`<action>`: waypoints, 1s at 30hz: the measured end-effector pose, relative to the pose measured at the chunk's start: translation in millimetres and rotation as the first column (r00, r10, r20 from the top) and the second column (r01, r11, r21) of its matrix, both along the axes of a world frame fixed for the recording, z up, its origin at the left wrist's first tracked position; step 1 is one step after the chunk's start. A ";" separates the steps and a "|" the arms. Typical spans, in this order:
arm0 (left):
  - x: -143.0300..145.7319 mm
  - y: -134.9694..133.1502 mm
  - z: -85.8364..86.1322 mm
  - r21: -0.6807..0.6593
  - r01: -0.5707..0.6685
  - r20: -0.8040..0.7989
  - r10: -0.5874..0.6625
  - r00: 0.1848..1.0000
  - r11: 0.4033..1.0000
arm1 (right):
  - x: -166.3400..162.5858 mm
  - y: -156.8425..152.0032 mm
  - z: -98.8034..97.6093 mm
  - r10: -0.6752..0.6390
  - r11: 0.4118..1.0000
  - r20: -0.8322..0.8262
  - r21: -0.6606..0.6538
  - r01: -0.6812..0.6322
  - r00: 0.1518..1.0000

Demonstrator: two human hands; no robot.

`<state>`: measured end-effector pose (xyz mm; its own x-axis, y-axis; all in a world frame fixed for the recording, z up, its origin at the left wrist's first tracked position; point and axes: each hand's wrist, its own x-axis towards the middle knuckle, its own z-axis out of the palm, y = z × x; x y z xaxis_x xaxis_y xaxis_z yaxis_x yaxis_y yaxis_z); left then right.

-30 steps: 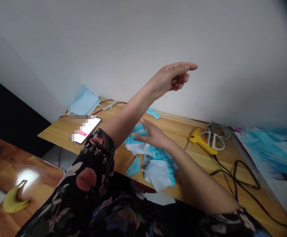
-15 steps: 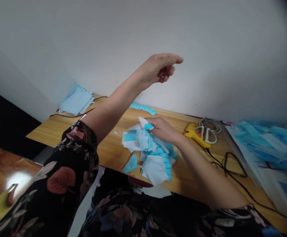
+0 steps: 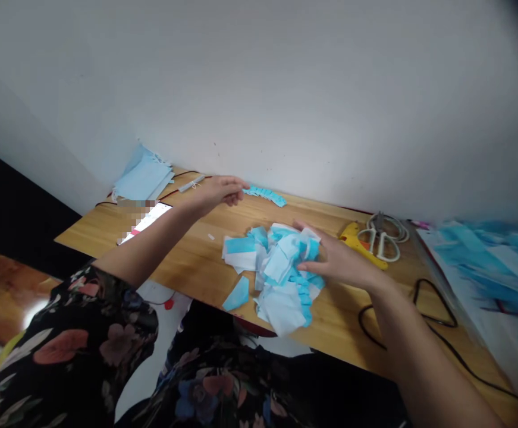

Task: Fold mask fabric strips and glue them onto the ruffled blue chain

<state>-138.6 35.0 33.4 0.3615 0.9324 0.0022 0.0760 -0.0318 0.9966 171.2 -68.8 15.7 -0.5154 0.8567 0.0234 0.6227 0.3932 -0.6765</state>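
My left hand is over the back of the wooden table, its fingers loosely stretched out and nothing visible in them. Just beyond its fingertips, a pleated blue strip lies along the wall. At the table's front lies a loose heap of blue and white mask-fabric pieces. My right hand is at the right side of this heap, thumb and fingers spread apart around the pieces; some fingertips are hidden behind the fabric. One separate blue scrap lies left of the heap.
Right of the heap are a yellow glue gun with a black cable and white-handled scissors. A pile of blue strips is at far right. Folded masks and a phone are on the left.
My left hand has come down from in front of the wall to the strip at the back. My right hand has let go of the lifted fabric and spread out, shifting right.
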 end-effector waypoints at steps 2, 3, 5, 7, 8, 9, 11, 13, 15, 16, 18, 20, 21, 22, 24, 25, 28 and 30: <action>-20.0 -12.9 -22.3 -0.021 -0.133 -0.013 0.132 0.991 0.991 | 2.9 0.2 -6.4 -0.063 0.997 -0.037 -0.039 0.062 0.997; -28.5 -20.1 -32.4 -0.016 -0.176 -0.037 0.175 0.984 0.984 | 3.4 1.1 -9.5 -0.070 0.996 -0.060 -0.063 0.066 0.996; -41.7 -36.7 -49.0 0.046 -0.234 -0.116 0.238 0.964 0.971 | 2.5 4.3 -15.1 -0.061 0.994 -0.115 -0.094 0.050 0.992; -49.7 -56.9 -59.9 0.084 -0.235 -0.174 0.247 0.953 0.968 | 0.0 8.4 -18.7 -0.063 0.995 -0.177 -0.089 0.048 0.982; -52.1 -67.8 -63.5 0.082 -0.217 -0.199 0.229 0.953 0.973 | -1.4 10.5 -19.5 -0.066 0.996 -0.207 -0.078 0.050 0.976; -53.7 -78.7 -66.1 0.087 -0.207 -0.218 0.221 0.951 0.974 | -2.9 12.5 -19.6 -0.063 0.997 -0.234 -0.066 0.049 0.970; -54.9 -97.5 -69.6 0.080 -0.189 -0.213 0.202 0.956 0.979 | -5.4 15.8 -18.9 -0.046 0.999 -0.272 -0.039 0.037 0.961; -54.6 -107.1 -72.0 0.038 -0.176 -0.166 0.180 0.970 0.984 | -7.3 17.8 -18.8 -0.031 1.000 -0.298 -0.006 0.031 0.954; -53.6 -101.9 -74.4 0.002 -0.164 -0.147 0.162 0.976 0.987 | -8.6 18.2 -21.0 -0.039 0.999 -0.334 0.021 0.049 0.942; -53.2 -93.1 -75.8 -0.004 -0.175 -0.149 0.172 0.974 0.985 | -8.9 17.7 -22.9 -0.048 0.998 -0.359 0.026 0.061 0.932; -53.2 -64.6 -79.3 0.011 -0.214 -0.125 0.214 0.969 0.977 | -8.6 15.2 -27.4 -0.062 0.997 -0.400 0.024 0.078 0.914; -54.4 -27.5 -82.8 0.018 -0.277 -0.040 0.278 0.960 0.961 | -6.8 11.7 -31.2 -0.050 0.998 -0.420 0.022 0.065 0.906; -54.8 -8.7 -84.0 0.011 -0.313 0.000 0.313 0.950 0.950 | -5.5 10.0 -32.6 -0.040 0.998 -0.427 0.019 0.053 0.903; -54.7 8.8 -84.7 0.014 -0.338 0.020 0.338 0.941 0.941 | -4.0 8.7 -33.8 -0.035 0.999 -0.437 0.012 0.044 0.899; -51.5 36.1 -83.6 0.077 -0.369 0.035 0.368 0.929 0.926 | -1.0 7.9 -35.5 -0.055 0.998 -0.482 -0.026 0.049 0.875; -48.1 45.0 -81.9 0.102 -0.372 0.024 0.372 0.928 0.922 | 0.2 8.7 -36.4 -0.077 0.997 -0.517 -0.052 0.059 0.853; -31.3 53.0 -73.1 0.237 -0.346 -0.037 0.365 0.930 0.908 | 2.9 14.1 -39.5 -0.131 0.990 -0.625 -0.118 0.073 0.770; -16.2 46.8 -65.4 0.304 -0.300 -0.114 0.348 0.931 0.904 | 3.9 17.8 -41.4 -0.161 0.986 -0.663 -0.138 0.093 0.731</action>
<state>-154.8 81.8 -32.0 0.0567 0.9681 0.2440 0.2881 -0.2499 0.9244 175.2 -51.0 -25.8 -0.2815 0.9288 0.2409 0.0348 0.2607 -0.9648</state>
